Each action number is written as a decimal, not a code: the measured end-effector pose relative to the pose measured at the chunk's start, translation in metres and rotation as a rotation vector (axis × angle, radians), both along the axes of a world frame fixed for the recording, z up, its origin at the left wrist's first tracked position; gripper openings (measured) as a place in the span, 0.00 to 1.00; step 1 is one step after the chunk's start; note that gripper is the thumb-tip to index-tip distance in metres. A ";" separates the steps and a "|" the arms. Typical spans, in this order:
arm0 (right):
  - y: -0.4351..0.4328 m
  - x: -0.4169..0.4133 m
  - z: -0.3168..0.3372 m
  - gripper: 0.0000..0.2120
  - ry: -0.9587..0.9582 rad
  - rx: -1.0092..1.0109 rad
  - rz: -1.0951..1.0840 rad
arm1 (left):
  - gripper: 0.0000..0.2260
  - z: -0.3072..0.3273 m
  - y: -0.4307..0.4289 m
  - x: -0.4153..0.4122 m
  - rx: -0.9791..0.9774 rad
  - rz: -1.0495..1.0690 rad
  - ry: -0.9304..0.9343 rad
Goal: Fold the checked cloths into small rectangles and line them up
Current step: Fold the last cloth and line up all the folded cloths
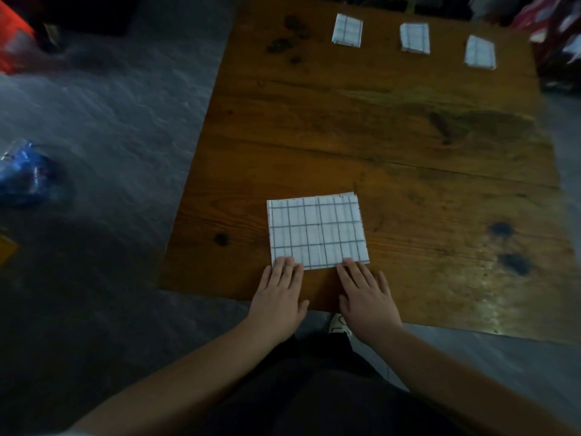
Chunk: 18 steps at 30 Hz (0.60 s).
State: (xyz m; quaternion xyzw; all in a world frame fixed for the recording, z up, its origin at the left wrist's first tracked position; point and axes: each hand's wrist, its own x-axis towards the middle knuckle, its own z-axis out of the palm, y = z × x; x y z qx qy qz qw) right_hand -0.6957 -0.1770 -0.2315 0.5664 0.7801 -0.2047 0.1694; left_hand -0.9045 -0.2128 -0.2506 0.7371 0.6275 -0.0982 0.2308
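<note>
A white cloth with thin blue checks (317, 231) lies flat and partly folded near the front edge of the wooden table (393, 127). My left hand (279, 297) lies flat with straight fingers, its fingertips on the cloth's near left corner. My right hand (364, 298) lies the same way, fingertips on the near right part of the cloth's edge. Three small folded checked cloths sit in a row at the far side of the table: one at the left (347, 29), one in the middle (415, 37), one at the right (480, 52).
Grey floor lies to the left of the table, with a blue bag (23, 174) and a red object (14, 39) on it. Cluttered items stand at the far right corner (556, 33). A shoe (338, 324) shows below the table's front edge.
</note>
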 end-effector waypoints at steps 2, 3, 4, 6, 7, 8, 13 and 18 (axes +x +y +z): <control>0.001 -0.001 0.000 0.32 0.021 0.017 0.008 | 0.35 0.002 -0.004 0.004 0.033 -0.008 0.010; 0.001 -0.001 -0.001 0.31 0.032 0.020 0.030 | 0.35 0.003 -0.005 0.007 0.051 -0.018 0.009; 0.002 -0.002 -0.002 0.31 0.044 0.021 0.061 | 0.35 0.004 -0.005 0.011 0.067 -0.026 0.001; 0.003 -0.003 -0.006 0.32 0.067 0.026 0.124 | 0.35 0.003 -0.003 0.020 0.078 -0.032 -0.018; 0.004 -0.003 -0.008 0.34 0.075 0.023 0.149 | 0.35 0.003 -0.001 0.023 0.072 -0.030 -0.022; 0.006 -0.003 -0.010 0.35 0.079 0.018 0.165 | 0.35 0.002 0.000 0.026 0.063 -0.025 -0.021; 0.014 -0.002 -0.013 0.36 0.086 0.019 0.173 | 0.35 -0.007 -0.002 0.025 0.062 0.006 -0.014; 0.015 0.007 -0.009 0.31 0.002 0.007 0.145 | 0.35 -0.009 -0.008 0.020 0.064 0.047 0.000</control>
